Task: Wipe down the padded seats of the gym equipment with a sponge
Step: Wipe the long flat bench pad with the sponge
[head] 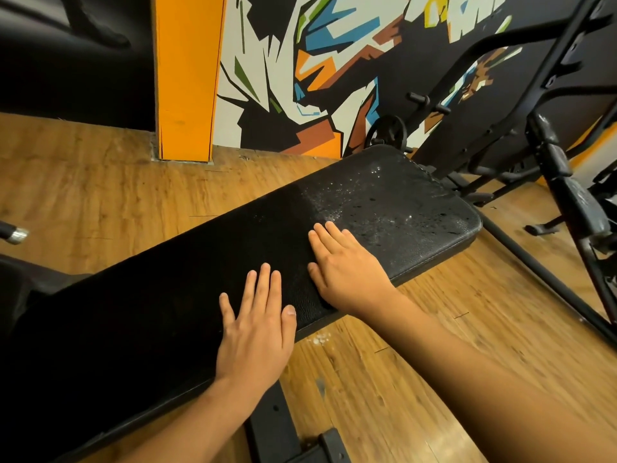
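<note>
A long black padded bench (150, 315) runs diagonally from lower left to upper right. Its far end (400, 202) is wet, speckled with white foam and droplets. My left hand (257, 329) lies flat on the pad near its front edge, fingers straight and spread. My right hand (344, 265) rests flat on the pad just beyond it, fingertips at the edge of the wet patch. No sponge is in view, and neither hand holds anything.
Black metal gym frames (551, 155) stand at the right, with a bar (547, 275) slanting across the wooden floor (417, 379). An orange pillar (187, 78) and a painted wall (317, 61) lie behind. The bench's black support (277, 426) sits below the pad.
</note>
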`<state>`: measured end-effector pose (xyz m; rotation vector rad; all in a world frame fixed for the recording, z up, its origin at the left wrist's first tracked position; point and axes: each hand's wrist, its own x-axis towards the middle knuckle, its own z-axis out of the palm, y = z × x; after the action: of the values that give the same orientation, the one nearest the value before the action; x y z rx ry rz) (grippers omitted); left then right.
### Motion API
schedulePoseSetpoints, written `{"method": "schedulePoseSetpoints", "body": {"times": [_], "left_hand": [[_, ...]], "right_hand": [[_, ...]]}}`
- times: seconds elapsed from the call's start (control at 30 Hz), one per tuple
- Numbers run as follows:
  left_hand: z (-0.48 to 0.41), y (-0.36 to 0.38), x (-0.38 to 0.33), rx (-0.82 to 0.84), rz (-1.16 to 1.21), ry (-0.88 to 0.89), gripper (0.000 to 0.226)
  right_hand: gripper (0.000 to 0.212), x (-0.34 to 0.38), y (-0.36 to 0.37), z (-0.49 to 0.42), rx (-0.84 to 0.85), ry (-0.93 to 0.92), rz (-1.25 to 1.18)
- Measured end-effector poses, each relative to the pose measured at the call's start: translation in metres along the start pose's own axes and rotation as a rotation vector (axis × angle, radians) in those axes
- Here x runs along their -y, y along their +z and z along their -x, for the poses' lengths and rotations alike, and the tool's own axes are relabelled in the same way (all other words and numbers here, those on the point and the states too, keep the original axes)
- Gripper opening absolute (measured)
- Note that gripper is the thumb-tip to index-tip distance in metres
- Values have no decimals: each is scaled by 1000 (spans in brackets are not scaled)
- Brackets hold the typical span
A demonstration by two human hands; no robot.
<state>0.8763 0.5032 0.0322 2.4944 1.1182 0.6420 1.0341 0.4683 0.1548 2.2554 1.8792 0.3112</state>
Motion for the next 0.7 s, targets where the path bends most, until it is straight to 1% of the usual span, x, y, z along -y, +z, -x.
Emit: {"method": "schedulePoseSetpoints", "body": {"times": [0.2, 0.5, 0.6, 0.7], "left_hand": [[-2, 2, 1, 5, -11, 6, 67], [-3, 2, 2, 26, 9, 13, 70], [-3, 2, 3, 23, 31, 17, 71], [-2, 0, 3, 19, 27, 10, 69]], "right_hand": [[63, -3, 2, -49, 5, -15, 29], [62, -3, 10, -164, 37, 29, 55], [63, -4, 11, -176, 56, 34, 54], [63, -4, 10, -168, 47, 24, 51]]}}
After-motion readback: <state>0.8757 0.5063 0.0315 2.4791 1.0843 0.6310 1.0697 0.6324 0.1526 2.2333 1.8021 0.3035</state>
